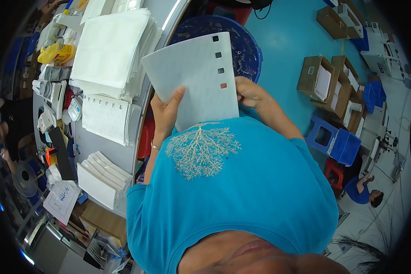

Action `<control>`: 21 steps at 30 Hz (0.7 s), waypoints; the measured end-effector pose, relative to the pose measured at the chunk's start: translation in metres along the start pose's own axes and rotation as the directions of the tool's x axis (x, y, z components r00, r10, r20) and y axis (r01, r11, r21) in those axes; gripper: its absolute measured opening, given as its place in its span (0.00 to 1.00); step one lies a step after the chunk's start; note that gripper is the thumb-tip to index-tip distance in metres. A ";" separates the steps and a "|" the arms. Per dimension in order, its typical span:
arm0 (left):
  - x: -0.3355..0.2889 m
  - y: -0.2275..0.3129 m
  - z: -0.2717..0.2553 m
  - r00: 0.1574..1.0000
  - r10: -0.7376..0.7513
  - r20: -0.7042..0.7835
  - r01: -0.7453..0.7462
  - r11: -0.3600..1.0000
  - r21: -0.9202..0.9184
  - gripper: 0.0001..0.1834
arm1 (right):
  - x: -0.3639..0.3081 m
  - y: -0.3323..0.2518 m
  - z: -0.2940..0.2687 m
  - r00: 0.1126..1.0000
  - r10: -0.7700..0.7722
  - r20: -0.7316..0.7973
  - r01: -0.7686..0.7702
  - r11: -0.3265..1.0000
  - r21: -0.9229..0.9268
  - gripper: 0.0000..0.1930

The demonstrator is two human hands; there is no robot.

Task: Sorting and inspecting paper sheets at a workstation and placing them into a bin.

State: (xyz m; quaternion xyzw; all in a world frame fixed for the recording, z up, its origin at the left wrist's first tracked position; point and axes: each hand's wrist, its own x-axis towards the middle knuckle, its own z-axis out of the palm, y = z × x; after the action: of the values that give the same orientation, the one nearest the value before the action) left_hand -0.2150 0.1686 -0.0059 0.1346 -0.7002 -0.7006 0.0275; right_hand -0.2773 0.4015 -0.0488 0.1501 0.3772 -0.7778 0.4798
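A white sheet (192,68) with a column of square cut-outs along its right side is held up in front of my chest. My left hand (167,108) grips its lower left edge, thumb on the front and fingers behind. At the right edge is my right hand (252,93), its fingers curled and closed close to the lowest cut-out. What those fingertips pinch, if anything, is partly hidden by the sheet. Through that lowest hole shows a reddish-brown patch; the upper holes look dark.
Beyond the sheet stands a round blue bin (253,50) with scraps inside. Along the left runs a grey table (106,145) bearing a tall stack of white sheets (109,50), a smaller stack with cut-outs (106,119) and white bundles (98,180). Cardboard boxes (313,75) and a blue stool (340,146) are at right.
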 end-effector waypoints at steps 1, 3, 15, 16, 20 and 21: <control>0.000 -0.001 -0.001 1.000 0.024 0.001 -0.024 1.000 -0.006 0.21 | -0.001 0.005 0.012 0.971 0.011 -0.238 -0.045 0.989 -0.140 0.13; 0.000 -0.001 -0.002 0.999 0.046 -0.008 -0.046 0.999 -0.015 0.20 | -0.002 0.016 0.015 0.970 -0.035 -0.241 0.002 0.991 -0.135 0.15; 0.002 -0.003 -0.003 0.984 -0.148 -0.095 0.139 0.986 -0.090 0.24 | -0.014 0.009 0.010 0.946 -0.324 0.025 0.244 0.659 -0.711 0.15; 0.002 -0.004 -0.003 0.988 -0.131 -0.087 0.123 0.989 -0.086 0.24 | -0.013 0.010 0.011 0.939 -0.344 0.018 0.252 0.651 -0.716 0.14; -0.001 0.002 0.001 0.994 -0.078 -0.077 0.075 0.996 -0.043 0.24 | -0.007 0.021 0.016 0.886 -0.458 -0.073 0.231 0.572 -0.787 0.13; -0.001 0.002 0.002 0.994 -0.077 -0.077 0.073 0.996 -0.046 0.24 | -0.007 0.022 0.019 0.886 -0.458 -0.072 0.230 0.570 -0.789 0.13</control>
State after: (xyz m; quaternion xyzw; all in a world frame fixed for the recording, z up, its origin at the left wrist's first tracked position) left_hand -0.2144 0.1709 -0.0040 0.1877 -0.6779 -0.7101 0.0316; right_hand -0.2525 0.3864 -0.0417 -0.0388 0.7516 -0.5966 0.2789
